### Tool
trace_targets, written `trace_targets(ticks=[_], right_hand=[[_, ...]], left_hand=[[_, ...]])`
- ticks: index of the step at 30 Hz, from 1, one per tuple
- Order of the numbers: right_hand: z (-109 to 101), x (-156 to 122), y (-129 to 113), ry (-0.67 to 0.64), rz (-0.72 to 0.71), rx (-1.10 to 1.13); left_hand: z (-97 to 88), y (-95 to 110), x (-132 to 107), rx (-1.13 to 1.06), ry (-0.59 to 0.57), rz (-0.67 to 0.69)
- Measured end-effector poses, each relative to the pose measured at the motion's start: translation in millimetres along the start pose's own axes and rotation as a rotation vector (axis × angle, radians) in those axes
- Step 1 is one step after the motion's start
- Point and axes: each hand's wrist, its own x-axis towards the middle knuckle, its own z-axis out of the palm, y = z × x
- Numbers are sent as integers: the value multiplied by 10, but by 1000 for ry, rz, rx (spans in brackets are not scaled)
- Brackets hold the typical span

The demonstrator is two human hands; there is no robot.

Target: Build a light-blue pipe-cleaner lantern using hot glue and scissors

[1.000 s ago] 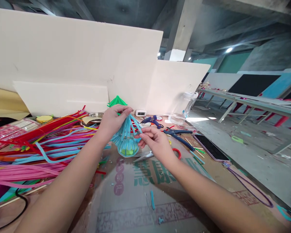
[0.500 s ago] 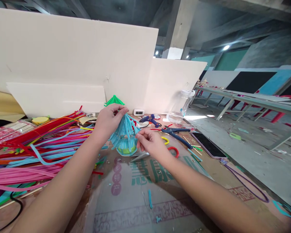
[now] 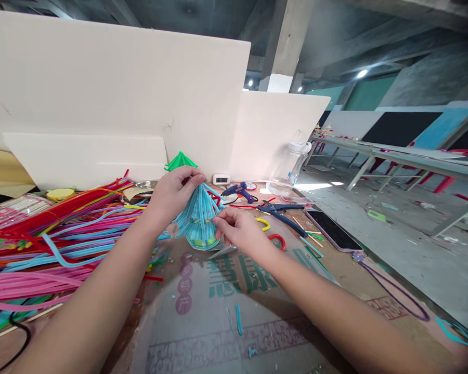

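A blue cone-shaped piece made of pipe cleaners (image 3: 201, 215), with a green patch at its base, stands upright in the middle of the table. My left hand (image 3: 178, 193) is closed in a pinch on its top. My right hand (image 3: 239, 228) pinches at the cone's lower right side, apparently on the end of a blue strand, though the fingertips partly hide it. Behind my left hand shows a green cone-shaped top (image 3: 180, 160). Scissors with red and yellow handles (image 3: 277, 241) lie partly under my right hand, blades pointing left.
Bundles of coloured pipe cleaners (image 3: 62, 244) cover the left side. A glue gun (image 3: 239, 192), a small digital clock (image 3: 221, 179), blue-handled pliers (image 3: 283, 213), a water bottle (image 3: 290, 169) and a phone (image 3: 333, 230) lie behind and to the right. White boards (image 3: 113, 98) stand at the back.
The view has shifted slightly. My right hand has moved a little lower and closer against the cone; my left hand keeps its pinch on the top.
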Motion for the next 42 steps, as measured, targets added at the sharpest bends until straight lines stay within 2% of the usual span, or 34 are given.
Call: trace_targets(ticks=[5,8,12,16,20,24,30,35,42], right_hand=[[-11,-12,-4,-18,29,28],[-19,-2,13,-29,28,52],[-22,10,23,-44,39,96],[-12,19,29,-55,68,182],[-31,32,28,-109,151,368],[-82,41,5,-163,241,542],[-128,49,13,-234,289,548],[-139,47,-11,-233,279,488],[-170,57,-23,-240,272,403]], left_hand=[[-12,62,-22,-37,-74,-37],[11,98,-45,3,-118,-7],[50,115,-53,89,-111,72],[61,101,-45,115,-108,90],[35,80,-45,91,-122,103],[-22,69,-44,33,-191,73],[-65,84,-53,13,-257,70],[14,90,-73,103,-210,127],[197,92,-103,161,-59,165]])
